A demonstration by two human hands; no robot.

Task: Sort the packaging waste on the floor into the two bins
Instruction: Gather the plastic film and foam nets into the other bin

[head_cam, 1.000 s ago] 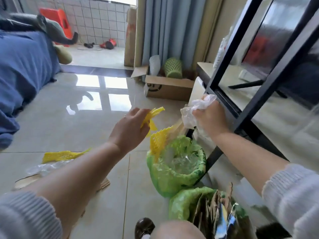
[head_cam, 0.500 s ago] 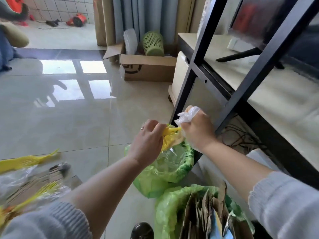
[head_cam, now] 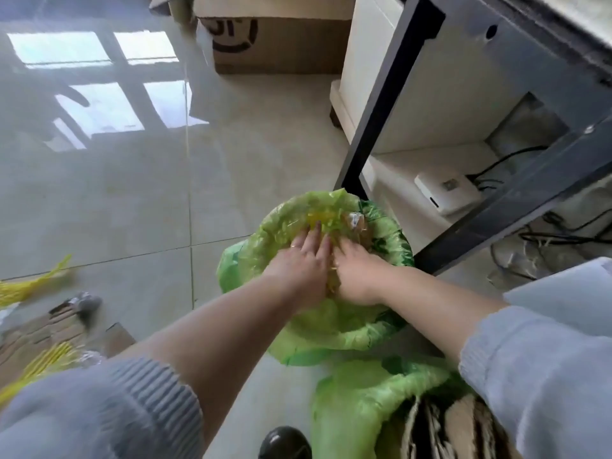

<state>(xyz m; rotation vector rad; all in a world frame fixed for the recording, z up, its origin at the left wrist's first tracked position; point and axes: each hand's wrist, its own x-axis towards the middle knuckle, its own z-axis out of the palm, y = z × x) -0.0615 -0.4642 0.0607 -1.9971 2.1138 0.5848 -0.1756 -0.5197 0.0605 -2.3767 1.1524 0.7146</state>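
Pressing down side by side into the far bin point(head_cam: 318, 329), lined with a green bag: left hand point(head_cam: 299, 265) with fingers stretched flat on the crumpled clear plastic and yellow net point(head_cam: 326, 218) inside, right hand point(head_cam: 356, 274) touching the left, palm down on the same pile, fingers mostly hidden among the waste, so cannot tell whether released or grasping. Sitting on the tile floor point(head_cam: 132, 200) just beside the foot of a black frame point(head_cam: 381, 111), at its near left. Standing just nearer and to the right, a second bin point(head_cam: 357, 392), also green-lined, holding upright cardboard pieces point(head_cam: 440, 429). Lying at the left edge, well apart from both bins, more waste: a blurred yellow net point(head_cam: 29, 283), flat cardboard point(head_cam: 39, 329) under it, and another yellow net point(head_cam: 43, 362) with clear film near the left sleeve point(head_cam: 109, 415). Resting at the far side, a cardboard box point(head_cam: 278, 44) with a printed smile, next to a white cabinet point(head_cam: 371, 61). Lying under the frame at the right, a white device point(head_cam: 447, 190) with dark cables. Showing at the near edge, a dark shoe tip point(head_cam: 284, 442).
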